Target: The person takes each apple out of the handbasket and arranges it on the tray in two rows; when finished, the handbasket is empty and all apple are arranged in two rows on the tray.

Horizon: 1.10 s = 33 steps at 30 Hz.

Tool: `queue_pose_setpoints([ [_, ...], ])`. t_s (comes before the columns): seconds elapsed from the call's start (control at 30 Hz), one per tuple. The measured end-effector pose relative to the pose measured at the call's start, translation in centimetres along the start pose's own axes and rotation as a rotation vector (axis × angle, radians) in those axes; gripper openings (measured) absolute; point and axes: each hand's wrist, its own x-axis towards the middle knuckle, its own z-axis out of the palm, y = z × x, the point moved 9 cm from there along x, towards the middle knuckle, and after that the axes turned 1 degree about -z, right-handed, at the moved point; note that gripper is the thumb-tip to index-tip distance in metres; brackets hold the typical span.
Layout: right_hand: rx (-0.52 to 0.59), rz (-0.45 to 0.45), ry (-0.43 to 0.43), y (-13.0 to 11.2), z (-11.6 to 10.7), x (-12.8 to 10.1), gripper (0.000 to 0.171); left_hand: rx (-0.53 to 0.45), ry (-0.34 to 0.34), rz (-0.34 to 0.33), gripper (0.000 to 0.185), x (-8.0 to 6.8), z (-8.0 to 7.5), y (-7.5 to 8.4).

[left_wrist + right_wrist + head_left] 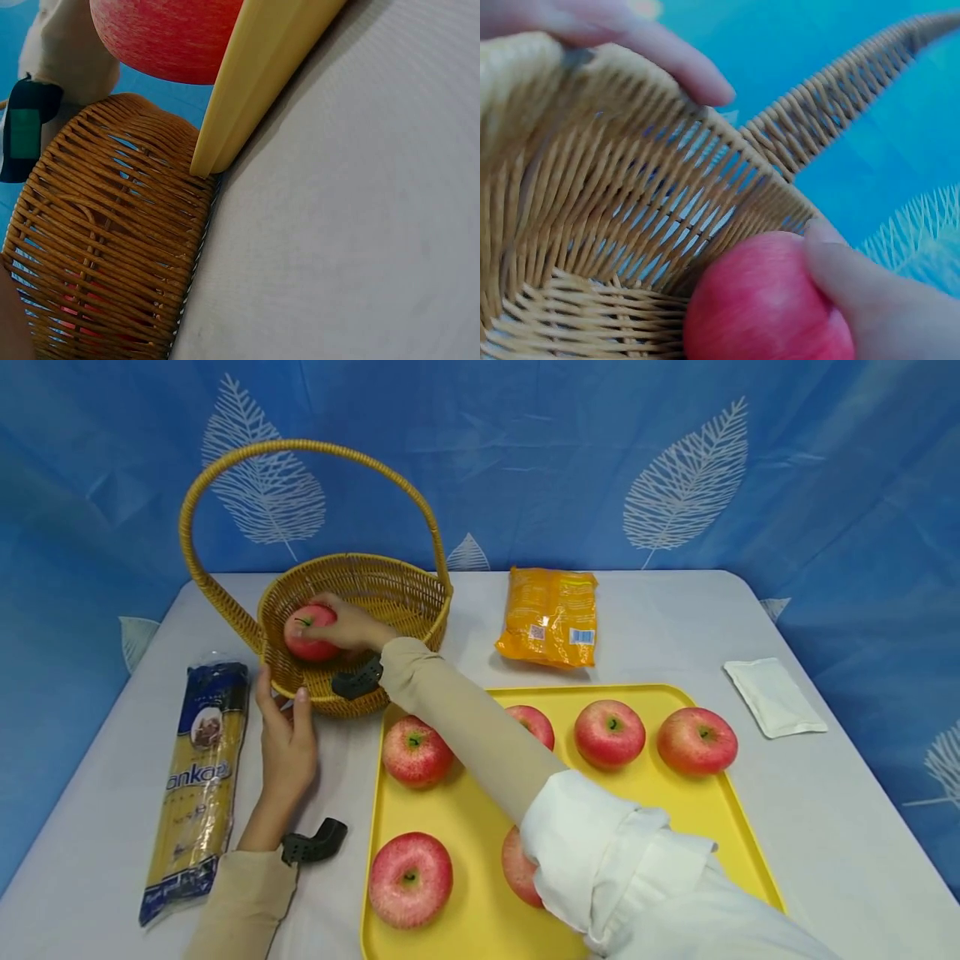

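The apple sits inside the wicker basket at its left wall, stem facing up and left. The right hand, reaching in from the right, has its fingers curled round it. The left hand rests against the basket's near-left outside, fingers seemingly straight.

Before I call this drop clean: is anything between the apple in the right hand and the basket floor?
Nothing visible. The right hand holds the apple inside the basket, near its left wall; the wrist view shows only bare weave below it.
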Motion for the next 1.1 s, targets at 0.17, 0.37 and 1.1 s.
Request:
queue_pose_setpoints([
  [0.17,0.169,0.064,-0.014,1.3,-0.1,-1.0,0.065,-0.005,-0.002,0.013,0.058,-0.3,0.2,0.1],
  [0.37,0.218,0.079,-0.004,1.8,-0.6,-1.8,0.064,-0.004,-0.013,0.021,0.059,-0.3,0.4,0.0],
  [1.1,0.381,-0.046,-0.021,0.4,-4.6,-7.6,0.053,-0.033,0.007,-0.007,0.059,0.2,0.2,-0.6],
])
